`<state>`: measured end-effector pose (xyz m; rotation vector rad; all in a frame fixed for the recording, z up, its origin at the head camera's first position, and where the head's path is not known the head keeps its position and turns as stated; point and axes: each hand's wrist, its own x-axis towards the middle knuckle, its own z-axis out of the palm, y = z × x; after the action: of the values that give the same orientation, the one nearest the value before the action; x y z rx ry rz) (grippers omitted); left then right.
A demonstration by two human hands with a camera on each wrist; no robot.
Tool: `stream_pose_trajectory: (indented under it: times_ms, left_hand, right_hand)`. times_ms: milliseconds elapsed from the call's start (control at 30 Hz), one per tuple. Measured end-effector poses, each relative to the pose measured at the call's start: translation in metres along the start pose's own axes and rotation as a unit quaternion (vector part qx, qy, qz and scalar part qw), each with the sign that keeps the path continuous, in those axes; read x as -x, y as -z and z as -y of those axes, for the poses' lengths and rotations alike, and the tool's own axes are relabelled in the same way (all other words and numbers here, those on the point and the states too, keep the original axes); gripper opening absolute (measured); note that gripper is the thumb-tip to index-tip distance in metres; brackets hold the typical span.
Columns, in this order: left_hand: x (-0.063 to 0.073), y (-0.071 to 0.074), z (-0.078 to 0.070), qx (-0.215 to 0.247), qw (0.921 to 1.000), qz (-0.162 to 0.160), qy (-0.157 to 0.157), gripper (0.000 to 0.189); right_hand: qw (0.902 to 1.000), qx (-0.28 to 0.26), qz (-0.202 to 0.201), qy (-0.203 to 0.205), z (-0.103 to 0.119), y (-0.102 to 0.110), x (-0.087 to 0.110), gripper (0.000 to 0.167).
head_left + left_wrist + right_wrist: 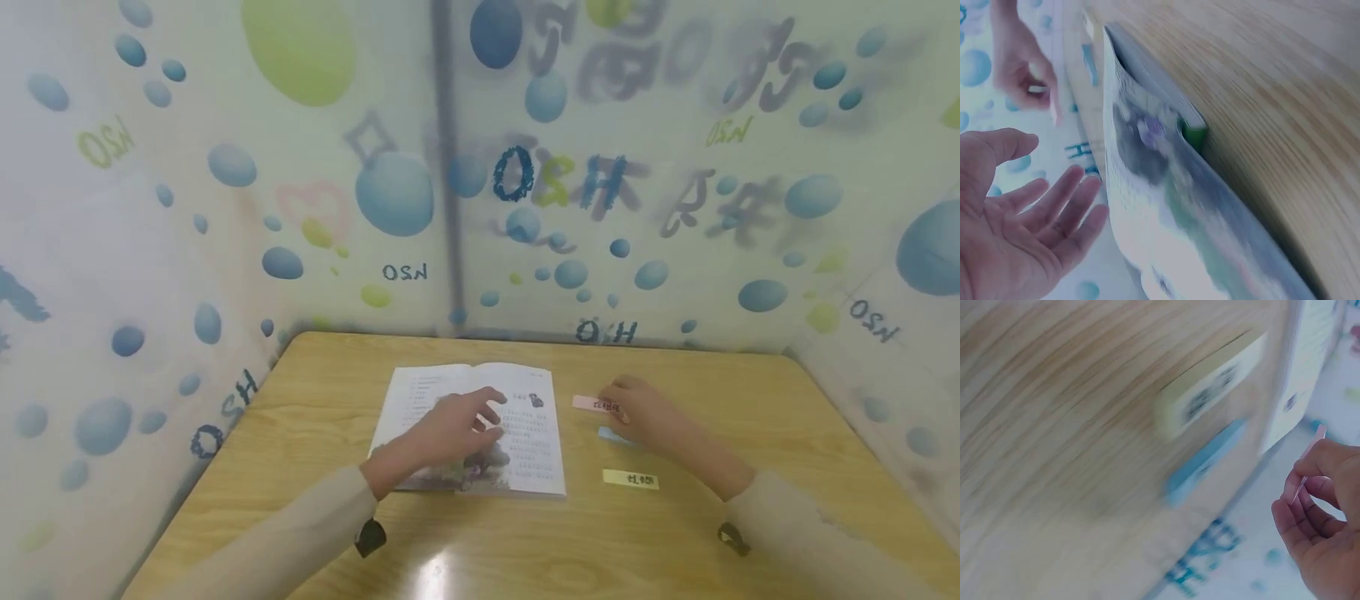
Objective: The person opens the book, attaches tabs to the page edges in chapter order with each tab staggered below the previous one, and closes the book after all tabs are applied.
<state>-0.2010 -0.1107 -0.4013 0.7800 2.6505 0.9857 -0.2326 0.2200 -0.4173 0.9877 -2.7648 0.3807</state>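
An open book [528, 467] lies on the wooden table, with text and a coloured picture on its pages. My left hand [457, 425] is over the book, fingers loosely bent and spread, and the left wrist view shows nothing in its palm. To the right of the book, my right hand [637, 412] pinches a pink paper strip [587, 402] between thumb and fingers; dark writing shows on the strip. The right wrist view shows this pink strip [1302, 469] raised off the table. Partly covered by the hand in the head view is a blue strip [615, 434]. Nearer me lies a yellow strip [630, 479] with handwriting.
The wooden table [510, 550] reaches back to walls [525, 275] printed with blue and green bubbles and letters. Walls also stand at the left and right sides. A dark band [370, 537] sits by the left sleeve, and another dark piece [733, 538] by the right sleeve.
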Motion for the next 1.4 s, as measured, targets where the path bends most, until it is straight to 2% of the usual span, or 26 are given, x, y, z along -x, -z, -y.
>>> stream_pose_trajectory:
  times_ms: [133,267,400,467,633,767,1000,1400]
  left_hand:
    - [-0.013,-0.012,-0.011,0.033,0.9994,0.002,-0.004,0.051]
    - [-0.021,-0.022,-0.017,0.048,0.9988,0.002,-0.012,0.05]
    - [-0.024,-0.028,-0.016,0.047,0.9986,-0.013,-0.018,0.045]
    - [-0.023,-0.03,-0.015,0.059,0.998,-0.019,-0.016,0.042]
    - [-0.02,-0.03,-0.011,0.126,0.9918,-0.022,-0.006,0.032]
    - [-0.016,-0.031,-0.008,0.152,0.988,-0.025,-0.008,0.028]
    - [-0.006,-0.031,-0.005,0.151,0.988,-0.023,-0.023,0.029]
    - [0.0,-0.037,-0.007,0.129,0.9903,-0.03,-0.04,0.029]
  right_hand:
    - [0.9974,0.007,-0.04,0.059,0.028,0.0,-0.009,0.024]
    - [0.991,0.0,-0.071,0.113,0.05,0.0,-0.017,0.028]
    - [0.9879,-0.003,-0.08,0.133,0.064,-0.001,-0.021,0.03]
    - [0.9882,-0.003,-0.077,0.133,0.068,-0.001,-0.02,0.03]
    - [0.9914,-0.009,-0.064,0.114,0.075,-0.001,-0.017,0.029]
    - [0.9946,-0.044,-0.046,0.082,0.08,-0.002,-0.016,0.026]
    - [0.9934,-0.104,-0.021,0.042,0.085,-0.002,-0.016,0.021]
    - [0.9934,-0.11,-0.007,0.032,0.086,0.0,-0.013,0.018]
